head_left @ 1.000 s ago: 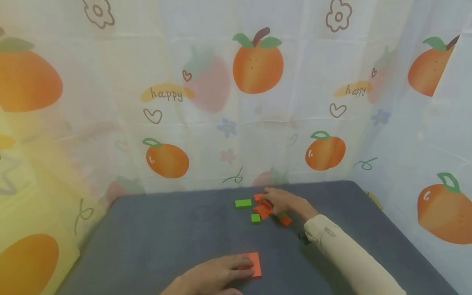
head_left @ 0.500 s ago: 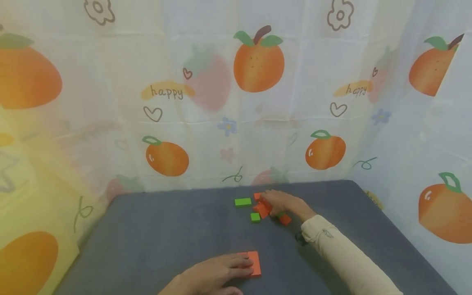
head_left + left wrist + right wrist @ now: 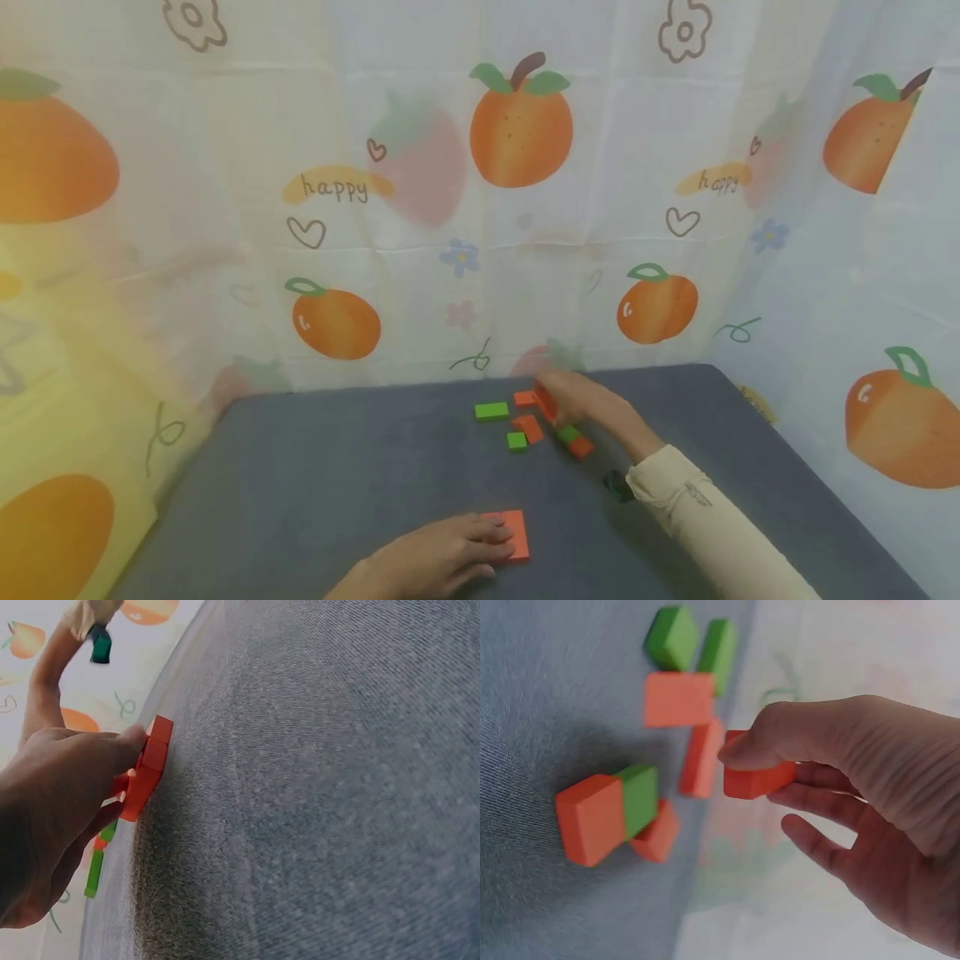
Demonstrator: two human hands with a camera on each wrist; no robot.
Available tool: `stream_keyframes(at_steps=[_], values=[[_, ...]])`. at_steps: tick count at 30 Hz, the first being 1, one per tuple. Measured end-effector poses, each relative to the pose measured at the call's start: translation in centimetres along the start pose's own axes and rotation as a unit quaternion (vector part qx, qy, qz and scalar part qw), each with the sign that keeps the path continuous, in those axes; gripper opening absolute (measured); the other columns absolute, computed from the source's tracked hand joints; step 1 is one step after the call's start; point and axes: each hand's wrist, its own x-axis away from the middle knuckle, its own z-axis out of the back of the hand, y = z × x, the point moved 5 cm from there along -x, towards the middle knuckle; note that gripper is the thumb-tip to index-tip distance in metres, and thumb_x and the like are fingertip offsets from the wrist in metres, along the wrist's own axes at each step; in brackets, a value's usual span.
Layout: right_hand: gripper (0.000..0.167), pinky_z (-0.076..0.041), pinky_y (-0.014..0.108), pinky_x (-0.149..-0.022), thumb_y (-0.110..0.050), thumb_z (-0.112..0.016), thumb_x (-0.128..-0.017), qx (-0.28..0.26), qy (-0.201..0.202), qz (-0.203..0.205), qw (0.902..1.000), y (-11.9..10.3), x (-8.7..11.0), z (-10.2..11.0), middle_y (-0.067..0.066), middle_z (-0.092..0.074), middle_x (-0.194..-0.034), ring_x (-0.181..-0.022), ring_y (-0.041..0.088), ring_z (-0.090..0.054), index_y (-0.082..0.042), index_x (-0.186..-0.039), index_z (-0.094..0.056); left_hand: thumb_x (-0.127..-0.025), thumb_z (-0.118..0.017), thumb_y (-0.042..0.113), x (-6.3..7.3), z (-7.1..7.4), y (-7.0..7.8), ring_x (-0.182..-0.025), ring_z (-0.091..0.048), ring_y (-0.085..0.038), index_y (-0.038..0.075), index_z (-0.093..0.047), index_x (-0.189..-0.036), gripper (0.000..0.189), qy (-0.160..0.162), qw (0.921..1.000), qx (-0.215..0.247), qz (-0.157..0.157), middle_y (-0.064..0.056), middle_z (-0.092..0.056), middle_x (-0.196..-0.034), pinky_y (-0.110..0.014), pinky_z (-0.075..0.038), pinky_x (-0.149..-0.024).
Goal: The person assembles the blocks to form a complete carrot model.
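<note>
Near the front of the table, my left hand (image 3: 442,550) holds orange blocks (image 3: 516,536) set against each other, fingers lying over them. In the left wrist view, the thumb is at one side of these orange blocks (image 3: 154,755), with other fingertips behind. At the back, my right hand (image 3: 573,398) pinches another orange block (image 3: 757,780) between thumb and fingers, raised over the pile. Close beside it lie a flat orange block (image 3: 679,700), a narrow orange block (image 3: 702,759) and a green block (image 3: 639,799) leaning by an orange one (image 3: 590,820).
Left of the pile sit a long green block (image 3: 491,411) and a small green block (image 3: 516,442). The grey cloth-covered table (image 3: 337,483) ends at a fruit-printed curtain (image 3: 420,283) behind and at both sides.
My right hand has taken an orange block up from the pile, tilting it and drawing it slightly up and right. My left hand stays on its blocks, its thumb moved slightly nearer them.
</note>
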Motion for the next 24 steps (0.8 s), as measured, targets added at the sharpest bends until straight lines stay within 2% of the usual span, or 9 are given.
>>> stream_keyframes(at_steps=[2, 6, 9, 12, 15, 18, 24], values=[[0.053, -0.052, 0.034, -0.070, -0.002, -0.087, -0.079, 0.004, 0.009, 0.010, 0.9999, -1.1, 1.3, 0.5, 0.005, -0.060, -0.100, -0.084, 0.018, -0.056, -0.005, -0.122, -0.057, -0.112, -0.049, 0.026, -0.1, 0.0, 0.0, -0.138, -0.061, -0.015, 0.016, -0.059, -0.150, 0.040, 0.008, 1.0000, -0.004, 0.001, 0.001, -0.066, -0.146, -0.030, -0.055, -0.109], [0.052, -0.054, 0.035, -0.075, -0.010, -0.089, -0.080, -0.002, 0.020, 0.040, 0.9990, -3.2, 4.1, 0.0, 0.005, -0.062, -0.104, -0.088, 0.016, -0.056, -0.003, -0.124, -0.061, -0.109, -0.055, 0.018, -0.2, -0.2, -0.1, -0.133, -0.064, -0.014, 0.017, -0.063, -0.146, 0.038, 0.021, 0.9997, 0.003, 0.013, 0.002, -0.068, -0.143, -0.030, -0.057, -0.106], [0.053, -0.052, 0.031, -0.076, -0.018, -0.091, -0.080, 0.004, 0.005, 0.059, 0.9982, -4.4, 6.0, -1.6, 0.003, -0.062, -0.107, -0.089, 0.012, -0.054, -0.002, -0.123, -0.064, -0.109, -0.055, 0.019, -0.3, -0.2, -0.2, -0.133, -0.065, -0.012, 0.019, -0.063, -0.146, 0.038, 0.023, 0.9993, 0.015, 0.026, 0.003, -0.068, -0.143, -0.029, -0.058, -0.105], [0.051, -0.051, 0.027, -0.077, -0.027, -0.091, -0.080, -0.007, -0.031, 0.067, 0.9972, -5.3, 7.3, -3.6, -0.002, -0.061, -0.107, -0.090, 0.008, -0.053, -0.007, -0.119, -0.067, -0.109, -0.054, 0.019, -0.4, -0.2, -0.2, -0.132, -0.065, -0.012, 0.020, -0.063, -0.146, 0.038, 0.029, 0.9991, 0.016, 0.025, 0.003, -0.069, -0.142, -0.029, -0.058, -0.104], [0.049, -0.051, 0.024, -0.079, -0.032, -0.090, -0.080, -0.038, -0.063, 0.071, 0.9948, -6.1, 8.0, -5.7, -0.007, -0.061, -0.107, -0.092, 0.003, -0.052, -0.011, -0.119, -0.068, -0.109, -0.054, 0.019, -0.4, -0.1, 0.0, -0.131, -0.066, -0.012, 0.019, -0.064, -0.145, 0.037, 0.041, 0.9990, 0.009, 0.018, 0.003, -0.070, -0.140, -0.028, -0.058, -0.104], [0.049, -0.049, 0.020, -0.080, -0.037, -0.089, -0.081, -0.057, -0.075, 0.079, 0.9925, -6.8, 8.4, -7.3, -0.011, -0.058, -0.106, -0.092, -0.001, -0.049, -0.014, -0.119, -0.068, -0.108, -0.056, 0.017, -0.3, -0.1, 0.1, -0.130, -0.066, -0.013, 0.018, -0.065, -0.144, 0.036, 0.051, 0.9986, 0.005, 0.011, 0.002, -0.070, -0.139, -0.027, -0.059, -0.102], [0.049, -0.043, 0.017, -0.076, -0.039, -0.090, -0.080, -0.045, -0.073, 0.087, 0.9925, -8.0, 8.3, -8.1, -0.014, -0.053, -0.100, -0.086, 0.000, -0.044, -0.015, -0.115, -0.067, -0.108, -0.057, 0.015, -0.2, -0.1, 0.0, -0.130, -0.067, -0.013, 0.018, -0.067, -0.142, 0.036, 0.063, 0.9980, 0.001, 0.008, 0.002, -0.071, -0.139, -0.027, -0.059, -0.102]])
